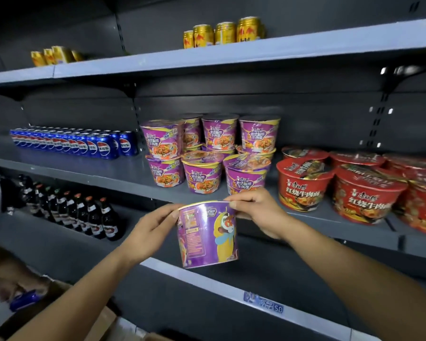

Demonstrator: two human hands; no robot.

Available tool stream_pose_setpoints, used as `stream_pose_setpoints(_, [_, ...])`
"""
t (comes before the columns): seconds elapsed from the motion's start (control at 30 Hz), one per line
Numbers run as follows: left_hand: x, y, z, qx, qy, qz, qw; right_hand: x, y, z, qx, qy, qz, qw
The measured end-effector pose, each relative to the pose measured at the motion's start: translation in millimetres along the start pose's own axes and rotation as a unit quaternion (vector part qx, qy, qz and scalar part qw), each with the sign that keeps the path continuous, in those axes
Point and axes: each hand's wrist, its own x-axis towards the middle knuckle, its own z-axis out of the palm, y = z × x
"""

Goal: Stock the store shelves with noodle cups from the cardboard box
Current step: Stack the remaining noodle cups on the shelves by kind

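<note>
A purple noodle cup (208, 236) hangs upright in front of the middle shelf (123, 173), below its front edge. My left hand (153, 230) pinches the cup's rim on the left side. My right hand (258, 212) pinches the rim on the right side. On the shelf just behind stand several purple noodle cups (207, 153), stacked two high. Part of the cardboard box (103, 323) shows at the bottom left, its inside hidden.
Red noodle bowls (364, 190) fill the middle shelf at the right, blue cola cans (76, 143) at the left. Gold cans (221, 33) stand on the top shelf. Dark bottles (84, 215) line the lower shelf. Another person's hand (17, 289) holds a blue object at bottom left.
</note>
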Motion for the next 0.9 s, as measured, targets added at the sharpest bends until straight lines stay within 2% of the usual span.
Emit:
stream_pose_setpoints(0.17, [15,21,-6,-0.036,0.003,0.005,0.999,4,-14,-6,0.042,0.010,0.008,0.999])
stream_pose_setpoints(0.33, [29,34,-22,-0.018,0.028,0.039,0.999,15,-31,-1,0.019,0.007,-0.007,1.000])
stream_pose_setpoints(0.5, [52,46,-40,0.048,0.013,0.088,0.995,28,-53,7,-0.080,0.008,-0.030,0.996])
stream_pose_setpoints(0.63, [77,53,-50,0.163,0.056,0.170,0.970,34,-74,17,-0.149,-0.035,-0.095,0.984])
stream_pose_setpoints(0.77, [96,62,-56,0.180,0.087,0.209,0.957,47,-90,19,-0.209,-0.030,-0.121,0.970])
stream_pose_setpoints(0.9, [112,67,-64,0.175,0.086,0.233,0.953,60,-102,17,-0.213,0.008,-0.128,0.969])
